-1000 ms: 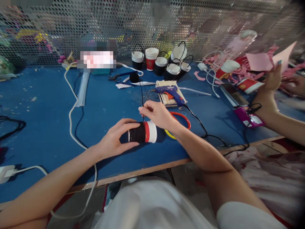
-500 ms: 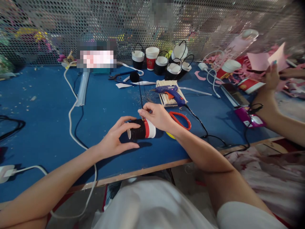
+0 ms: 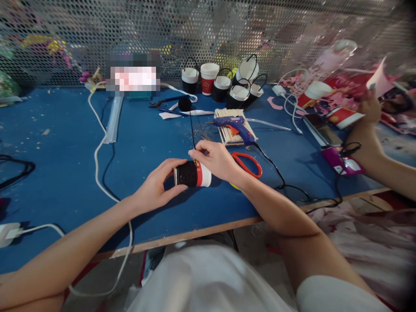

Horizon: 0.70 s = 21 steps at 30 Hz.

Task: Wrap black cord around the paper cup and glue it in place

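Observation:
A paper cup [image 3: 204, 175] lies on its side, its base to the left, low over the blue table. Black yarn [image 3: 187, 174] wraps its lower half; a red band and white rim still show. My left hand [image 3: 160, 182] is closed round the base end, thumb below and fingers above. At the rim end, my right hand [image 3: 212, 158] pinches the strand of black yarn [image 3: 192, 132] where it meets the cup. That strand runs back to a black ball of yarn [image 3: 185, 104].
A blue glue gun [image 3: 238, 128] rests on a pad of sticks [image 3: 229, 113]. Red-handled scissors [image 3: 247, 164] lie by my right wrist. Behind stand several black-wrapped cups [image 3: 222, 89] with handles and pliers [image 3: 162, 102]. At right, a co-worker's hand [image 3: 371, 106] holds pink paper [image 3: 378, 80].
My left hand has gone from spread fingers to a grip round the cup's base, and the cup has turned slightly. My right hand stays at the yarn. The co-worker's pink paper has shifted.

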Motion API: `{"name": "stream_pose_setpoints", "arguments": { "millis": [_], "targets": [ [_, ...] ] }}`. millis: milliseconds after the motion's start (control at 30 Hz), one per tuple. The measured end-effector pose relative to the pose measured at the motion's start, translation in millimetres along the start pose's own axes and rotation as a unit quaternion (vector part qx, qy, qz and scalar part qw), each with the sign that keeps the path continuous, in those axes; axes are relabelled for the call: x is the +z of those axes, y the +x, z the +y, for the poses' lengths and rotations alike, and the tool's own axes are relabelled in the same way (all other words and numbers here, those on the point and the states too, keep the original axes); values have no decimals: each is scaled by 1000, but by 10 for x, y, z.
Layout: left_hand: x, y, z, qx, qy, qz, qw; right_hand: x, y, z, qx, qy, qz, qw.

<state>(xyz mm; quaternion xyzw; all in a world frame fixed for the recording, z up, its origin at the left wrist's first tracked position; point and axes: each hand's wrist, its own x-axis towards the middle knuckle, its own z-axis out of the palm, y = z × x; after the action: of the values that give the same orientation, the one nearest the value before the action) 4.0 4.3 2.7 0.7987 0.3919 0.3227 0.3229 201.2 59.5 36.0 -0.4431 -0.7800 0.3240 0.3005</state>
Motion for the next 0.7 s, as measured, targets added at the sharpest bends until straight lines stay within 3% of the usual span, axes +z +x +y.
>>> {"name": "stream_pose_setpoints", "arguments": {
  "millis": [300, 700],
  "targets": [
    [-31, 4, -2, 13, -51, -30, 998, 28, -1, 25, -9, 8, 11, 1000],
    [-12, 19, 7, 12, -57, 5, 998, 35, -8, 16, -19, 13, 5, 1000]
  ]
}}
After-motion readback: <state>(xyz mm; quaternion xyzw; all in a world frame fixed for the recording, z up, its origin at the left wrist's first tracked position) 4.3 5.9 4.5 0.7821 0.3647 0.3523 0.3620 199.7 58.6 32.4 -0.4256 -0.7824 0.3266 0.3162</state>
